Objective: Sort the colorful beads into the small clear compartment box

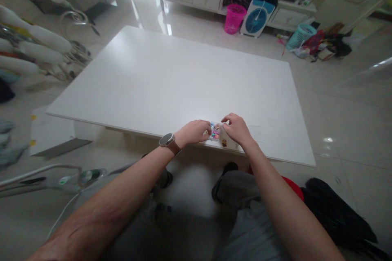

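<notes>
A small clear plastic packet (216,131) with several colourful little pieces in it lies near the front edge of the white table (183,77). My left hand (197,131), a watch on its wrist, has its fingers curled over the packet's left side. At the packet's upper right side is my right hand (235,127), thumb and fingers pinched together on its edge. Just below the packet, a small dark and gold piece (224,142) rests on the table near the right hand. The fingertips are partly hidden and the pieces are too small to name.
The table's front edge runs close under my wrists. A pink basket (234,18), a blue fan (256,18) and a light blue basket (301,34) stand on the floor beyond. A white box (58,132) is below the table's left corner.
</notes>
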